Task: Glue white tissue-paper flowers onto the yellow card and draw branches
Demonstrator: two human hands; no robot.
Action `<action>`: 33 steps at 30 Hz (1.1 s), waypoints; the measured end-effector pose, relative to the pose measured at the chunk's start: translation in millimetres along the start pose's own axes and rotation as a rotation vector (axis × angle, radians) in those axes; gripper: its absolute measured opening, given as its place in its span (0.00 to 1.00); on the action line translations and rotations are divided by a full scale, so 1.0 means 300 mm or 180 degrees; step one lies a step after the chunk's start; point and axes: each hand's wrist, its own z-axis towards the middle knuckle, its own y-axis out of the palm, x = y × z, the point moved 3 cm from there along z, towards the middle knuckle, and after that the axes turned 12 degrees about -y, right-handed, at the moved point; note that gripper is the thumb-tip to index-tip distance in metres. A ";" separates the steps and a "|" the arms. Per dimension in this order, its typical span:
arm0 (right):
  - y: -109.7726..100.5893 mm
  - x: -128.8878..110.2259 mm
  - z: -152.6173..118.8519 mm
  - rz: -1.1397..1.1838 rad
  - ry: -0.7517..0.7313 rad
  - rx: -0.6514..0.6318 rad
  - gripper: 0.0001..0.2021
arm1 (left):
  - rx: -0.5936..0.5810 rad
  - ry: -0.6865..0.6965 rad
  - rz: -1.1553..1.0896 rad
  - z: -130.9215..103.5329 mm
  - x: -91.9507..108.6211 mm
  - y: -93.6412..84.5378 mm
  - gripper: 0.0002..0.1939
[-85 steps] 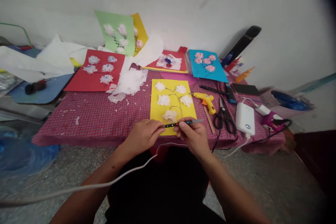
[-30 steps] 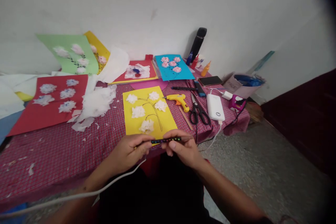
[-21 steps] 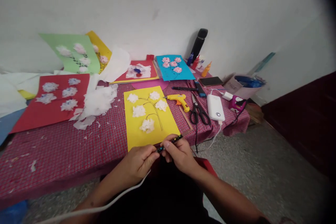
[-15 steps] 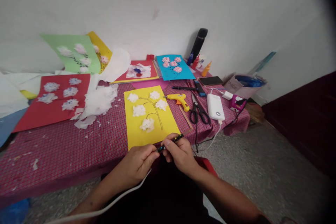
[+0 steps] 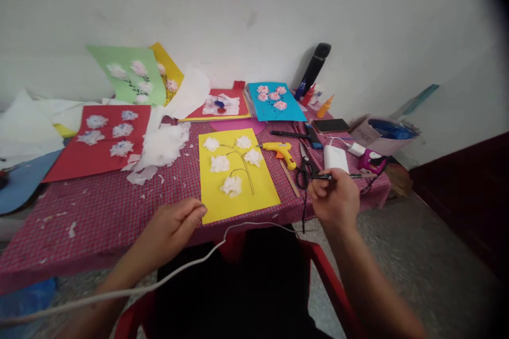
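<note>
My right hand [image 5: 336,198] is closed around a slim dark pen [image 5: 325,176] held nearly level, just in front of the white power bank [image 5: 336,159] and the black-handled scissors [image 5: 306,169]. At the near left corner of the yellow sheet [image 5: 214,209], my left hand [image 5: 175,225] has its fingers pinched together; whatever is in them, if anything, is hidden. White crumpled-paper flowers [image 5: 231,185] sit on that sheet, with thin drawn stems between them. A yellow glue gun [image 5: 280,151] lies to the right of the sheet.
Red [image 5: 101,161], green [image 5: 131,79] and blue [image 5: 274,111] flower sheets stand or lie around. White tissue [image 5: 163,145] is heaped on the checked cloth [image 5: 119,212]. A white cable [image 5: 191,264] crosses in front of me. Small paint bottles [image 5: 308,94] and a phone [image 5: 331,125] are at back right.
My hands have come apart. The right one has carried the pen right, towards the scissors and power bank; the left has moved left. The view has shifted slightly.
</note>
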 end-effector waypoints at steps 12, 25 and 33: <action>0.087 0.094 -0.034 0.0643 0.0609 0.0009 0.15 | -0.0040 0.0055 -0.0410 0.066 0.002 0.055 0.15; 0.122 0.104 0.004 -0.0183 0.0150 -0.0619 0.13 | 0.0875 -0.0020 -0.0485 0.220 -0.093 -0.035 0.14; 0.273 0.191 0.271 -0.1480 -0.0488 -0.1779 0.12 | 0.1767 0.0065 -0.0490 0.402 -0.219 -0.082 0.16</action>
